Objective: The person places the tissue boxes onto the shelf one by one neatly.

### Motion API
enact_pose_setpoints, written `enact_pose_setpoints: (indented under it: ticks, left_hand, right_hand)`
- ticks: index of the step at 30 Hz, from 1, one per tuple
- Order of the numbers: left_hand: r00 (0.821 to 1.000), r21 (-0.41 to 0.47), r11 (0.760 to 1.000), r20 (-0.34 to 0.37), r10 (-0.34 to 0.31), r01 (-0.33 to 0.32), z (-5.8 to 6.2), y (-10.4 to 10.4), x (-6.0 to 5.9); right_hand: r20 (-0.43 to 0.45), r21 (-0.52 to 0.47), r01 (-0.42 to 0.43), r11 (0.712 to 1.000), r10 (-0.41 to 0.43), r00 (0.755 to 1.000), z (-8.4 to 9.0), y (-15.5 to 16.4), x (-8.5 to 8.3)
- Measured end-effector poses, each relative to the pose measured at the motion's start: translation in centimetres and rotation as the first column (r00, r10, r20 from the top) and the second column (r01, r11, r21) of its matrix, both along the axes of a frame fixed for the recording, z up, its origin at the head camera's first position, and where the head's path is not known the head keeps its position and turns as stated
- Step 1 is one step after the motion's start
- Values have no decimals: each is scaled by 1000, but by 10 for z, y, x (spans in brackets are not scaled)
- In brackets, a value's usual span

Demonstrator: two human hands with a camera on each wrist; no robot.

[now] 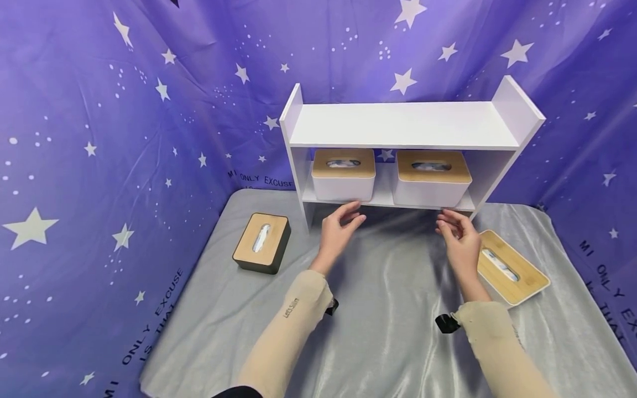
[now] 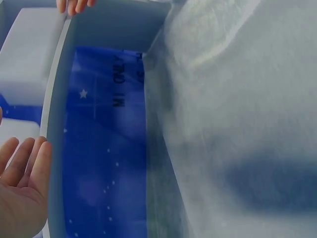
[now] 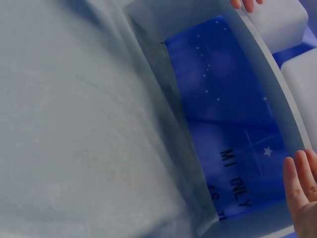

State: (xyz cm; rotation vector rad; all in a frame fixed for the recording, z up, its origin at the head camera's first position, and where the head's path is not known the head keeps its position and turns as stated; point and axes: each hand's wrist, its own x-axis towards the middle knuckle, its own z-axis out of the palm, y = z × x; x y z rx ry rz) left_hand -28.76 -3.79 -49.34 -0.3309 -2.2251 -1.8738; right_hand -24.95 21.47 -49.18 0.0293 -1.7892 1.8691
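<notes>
Two white tissue boxes with wooden lids, a left one [image 1: 343, 185] and a right one [image 1: 432, 190], sit side by side on the lower board of a white shelf [image 1: 403, 124]. My left hand [image 1: 337, 235] is just in front of the left box, fingers loosely bent and holding nothing. In front of the right box's right corner is my right hand [image 1: 460, 243], its fingers also relaxed with nothing in them. Both wrist views show the hands, left [image 2: 22, 193] and right [image 3: 303, 191], beside the shelf board's front edge; whether they touch it I cannot tell.
A dark tissue box [image 1: 262, 243] with a wooden lid lies on the grey cloth [image 1: 388, 331] at left. Another white-rimmed tissue box [image 1: 515, 271] lies at right, partly behind my right hand. Purple starry curtains [image 1: 149, 110] surround the table.
</notes>
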Motion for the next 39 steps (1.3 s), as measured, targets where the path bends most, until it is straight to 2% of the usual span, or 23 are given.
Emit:
enact_pose_setpoints:
  ticks: [9,15,19,24,31,32,37,39]
  left_hand:
    - [998,24,998,-5,56,-56,-8,-37,-4]
    - [995,17,995,5,99,-100,-16,-59,1]
    - [988,-12,988,5,154,-154,-22,-73,6]
    - [979,18,979,22,204,-205,-27,-95,7]
    - [965,4,966,45,259,-260,-33,-128,10]
    - [964,5,965,51,261,-261,-33,-132,10]
    - [957,35,958,67,281,-284,-9,-144,27]
    - [955,47,954,55,293,-295,-1,-148,34]
  right_hand:
    - [16,26,-50,998,49,999,-6,-15,-7]
    - [44,56,-72,996,70,997,-13,-29,-7]
    - [64,70,-105,992,101,993,-25,-40,-10]
    - [80,81,-157,984,151,985,-38,-56,-19]
    - [86,130,-247,960,237,968,-37,-84,-25]
    - [95,138,-257,956,246,965,-33,-88,-25]
    - [165,205,-305,930,274,947,-8,-113,-17]
    - [180,234,-316,920,278,944,-10,-122,-21]
